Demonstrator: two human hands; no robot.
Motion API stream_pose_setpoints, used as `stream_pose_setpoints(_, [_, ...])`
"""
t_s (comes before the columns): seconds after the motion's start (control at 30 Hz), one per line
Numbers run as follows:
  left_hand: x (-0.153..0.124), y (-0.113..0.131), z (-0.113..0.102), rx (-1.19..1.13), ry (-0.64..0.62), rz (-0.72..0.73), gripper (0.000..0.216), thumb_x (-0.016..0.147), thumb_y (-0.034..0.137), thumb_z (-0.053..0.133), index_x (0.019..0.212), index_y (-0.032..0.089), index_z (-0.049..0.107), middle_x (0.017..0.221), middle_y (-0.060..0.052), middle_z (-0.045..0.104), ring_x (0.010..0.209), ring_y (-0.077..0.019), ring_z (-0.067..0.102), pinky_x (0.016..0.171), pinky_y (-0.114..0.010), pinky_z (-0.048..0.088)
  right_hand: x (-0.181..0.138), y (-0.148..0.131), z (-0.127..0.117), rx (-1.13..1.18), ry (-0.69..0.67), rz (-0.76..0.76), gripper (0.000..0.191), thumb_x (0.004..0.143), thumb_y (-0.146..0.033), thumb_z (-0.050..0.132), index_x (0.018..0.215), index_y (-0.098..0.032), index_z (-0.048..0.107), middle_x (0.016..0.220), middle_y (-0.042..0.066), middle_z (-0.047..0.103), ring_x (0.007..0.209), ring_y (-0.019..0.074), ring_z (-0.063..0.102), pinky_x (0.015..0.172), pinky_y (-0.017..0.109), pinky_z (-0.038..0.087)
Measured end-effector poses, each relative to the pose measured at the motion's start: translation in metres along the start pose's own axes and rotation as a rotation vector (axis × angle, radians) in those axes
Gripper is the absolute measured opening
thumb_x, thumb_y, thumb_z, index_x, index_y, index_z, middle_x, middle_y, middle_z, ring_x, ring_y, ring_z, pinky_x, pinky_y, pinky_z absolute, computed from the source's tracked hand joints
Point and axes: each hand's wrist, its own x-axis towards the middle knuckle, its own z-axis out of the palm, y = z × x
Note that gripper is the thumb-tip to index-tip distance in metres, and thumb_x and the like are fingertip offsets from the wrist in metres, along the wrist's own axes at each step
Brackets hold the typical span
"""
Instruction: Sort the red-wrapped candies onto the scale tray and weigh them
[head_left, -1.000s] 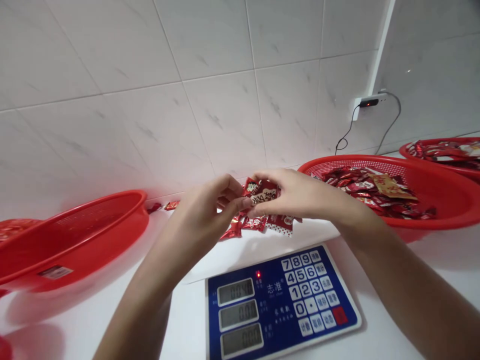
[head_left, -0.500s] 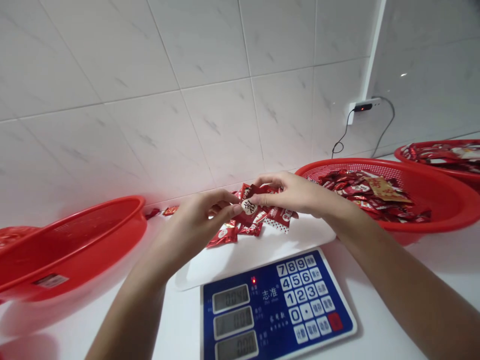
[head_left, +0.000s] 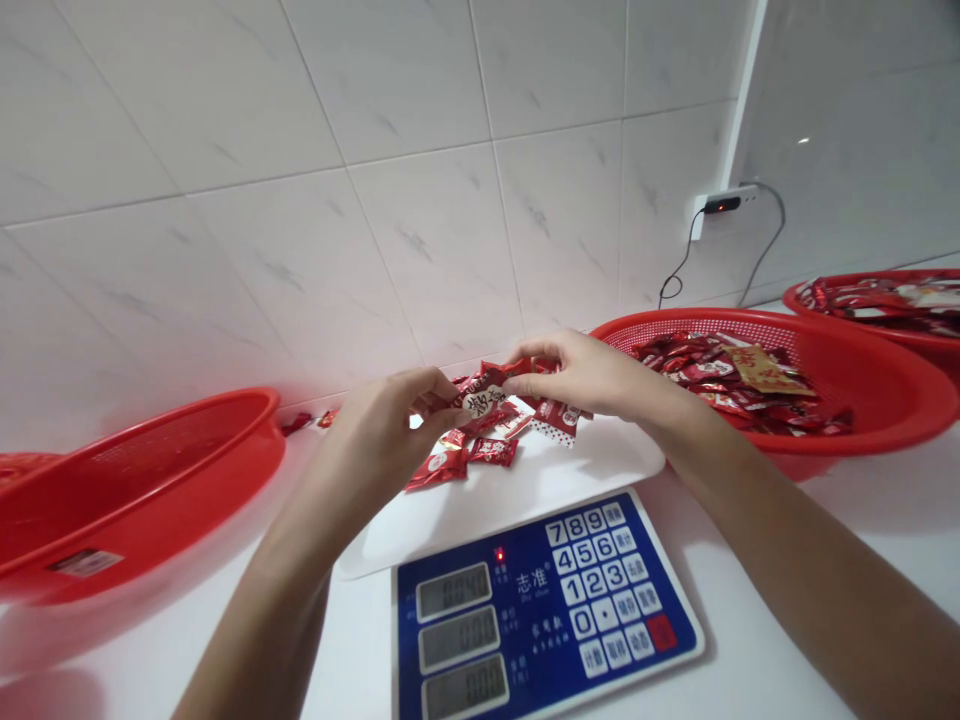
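Note:
Between my two hands, above the white scale pan (head_left: 577, 470), is a red candy packet (head_left: 484, 402) with a pale oval label. My left hand (head_left: 397, 425) pinches its left side between thumb and fingers. The right hand (head_left: 581, 375) grips its other end, thumb in front and fingers behind. Several red wrapped candies (head_left: 491, 452) lie on the pan under and behind my hands, some partly hidden. In front of the pan is the scale's blue panel (head_left: 540, 600) with number keys and three displays.
A red plastic basket (head_left: 150, 490) stands at the left. On the right, a red basket (head_left: 892, 400) holds many wrapped packets, with another filled red basket (head_left: 900, 300) behind it. Small red packets (head_left: 300, 422) lie by the tiled wall, and a power socket (head_left: 720, 205) with cables hangs there.
The packet's label has turned wider toward me, showing more printing. Both hands stay pinched on it, with my left hand drawn slightly left. The view has shifted a little.

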Motion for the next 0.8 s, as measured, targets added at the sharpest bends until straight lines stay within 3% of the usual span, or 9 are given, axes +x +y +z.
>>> stream_pose_setpoints(0.2, [0.0, -0.002, 0.004, -0.067, 0.012, -0.03, 0.029, 0.082, 0.05, 0.06, 0.085, 0.023, 0.07, 0.088, -0.005, 0.077, 0.083, -0.0253, 0.071, 0.077, -0.04, 0.052, 0.001, 0.004, 0.002, -0.004, 0.07, -0.038, 0.023, 0.091, -0.036, 0.066, 0.104, -0.017, 0.07, 0.063, -0.002, 0.06, 0.045, 0.0084, 0.049, 0.038, 0.021, 0.031])
stream_pose_setpoints(0.27, [-0.001, -0.002, 0.005, -0.12, 0.081, 0.026, 0.026, 0.082, 0.045, 0.064, 0.096, 0.023, 0.065, 0.091, -0.005, 0.075, 0.086, -0.0241, 0.071, 0.079, -0.039, 0.054, 0.003, 0.006, 0.002, 0.023, 0.103, -0.051, 0.026, 0.091, -0.039, 0.066, 0.104, -0.017, 0.07, 0.063, -0.002, 0.06, 0.044, 0.0081, 0.047, 0.037, 0.021, 0.029])
stream_pose_setpoints(0.4, [-0.005, -0.002, 0.012, -0.071, 0.144, 0.232, 0.04, 0.082, 0.03, 0.069, 0.117, 0.026, 0.051, 0.092, -0.001, 0.069, 0.084, -0.0206, 0.07, 0.074, -0.034, 0.055, 0.007, 0.011, -0.001, 0.074, 0.102, -0.034, 0.025, 0.091, -0.038, 0.067, 0.102, -0.016, 0.07, 0.061, -0.002, 0.058, 0.042, 0.008, 0.046, 0.037, 0.022, 0.028])
stream_pose_setpoints(0.5, [-0.008, -0.002, 0.021, 0.044, 0.107, 0.325, 0.032, 0.09, 0.03, 0.066, 0.117, 0.026, 0.048, 0.093, 0.0, 0.065, 0.082, -0.019, 0.067, 0.07, -0.031, 0.052, 0.008, 0.013, -0.004, 0.113, 0.056, -0.028, 0.024, 0.093, -0.039, 0.066, 0.101, -0.016, 0.07, 0.061, -0.001, 0.059, 0.043, 0.0088, 0.048, 0.038, 0.022, 0.028])
stream_pose_setpoints(0.8, [-0.007, -0.008, 0.022, 0.087, 0.013, 0.312, 0.02, 0.099, 0.039, 0.056, 0.11, 0.024, 0.049, 0.098, -0.004, 0.068, 0.082, -0.0202, 0.066, 0.064, -0.03, 0.049, 0.004, 0.01, -0.006, 0.059, -0.063, 0.023, 0.023, 0.096, -0.035, 0.062, 0.104, -0.014, 0.068, 0.069, -0.001, 0.055, 0.052, 0.0088, 0.045, 0.041, 0.022, 0.029])
